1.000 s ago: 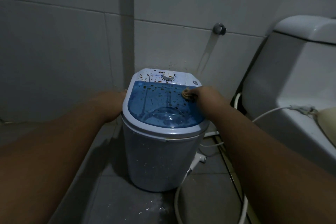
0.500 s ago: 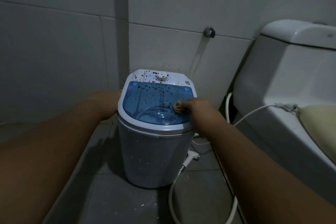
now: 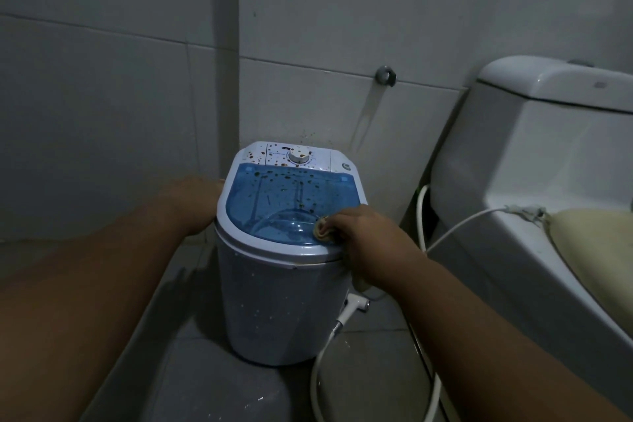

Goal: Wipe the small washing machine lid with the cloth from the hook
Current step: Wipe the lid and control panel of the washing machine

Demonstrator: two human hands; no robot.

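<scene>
A small white washing machine (image 3: 284, 305) stands on the grey floor against the tiled wall. Its blue see-through lid (image 3: 274, 202) is dotted with brown spots, mostly toward the back, and so is the white control panel with a dial (image 3: 298, 158). My right hand (image 3: 363, 240) grips a small bunched yellowish cloth (image 3: 321, 229) and presses it on the lid's front right corner. My left hand (image 3: 195, 205) rests against the machine's left side at the rim; its fingers are hidden behind the machine.
A white toilet (image 3: 534, 181) with a cream seat stands close on the right. A white hose (image 3: 445, 233) runs from it, and a spray hose (image 3: 325, 363) lies on the floor beside the machine. A metal wall fitting (image 3: 385, 75) sits above the machine.
My right hand has dragged the cloth from the lid's back right down to its front right corner. The left hand has stayed at the machine's side.
</scene>
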